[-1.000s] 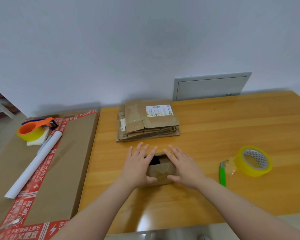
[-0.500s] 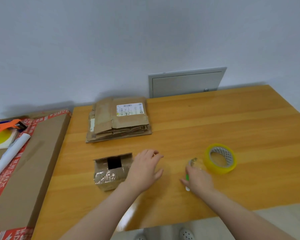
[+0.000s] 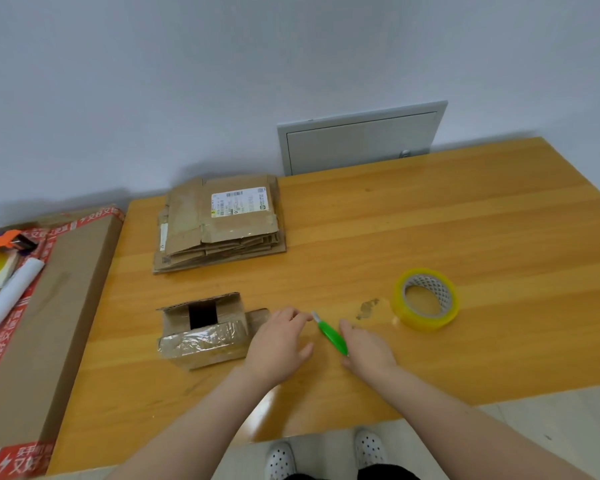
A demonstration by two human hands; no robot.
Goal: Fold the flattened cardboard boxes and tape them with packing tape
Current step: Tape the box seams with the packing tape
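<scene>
Right hand holds cutter, left hand beside open box

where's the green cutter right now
Head view, front middle of the table: the green cutter is gripped at its near end by the right hand, its tip by the left hand; tape roll further right.

Folded box lies left of tape roll.

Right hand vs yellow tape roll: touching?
Apart. The head view shows table surface between the right hand and the yellow tape roll; the hand holds the green cutter instead.
</scene>
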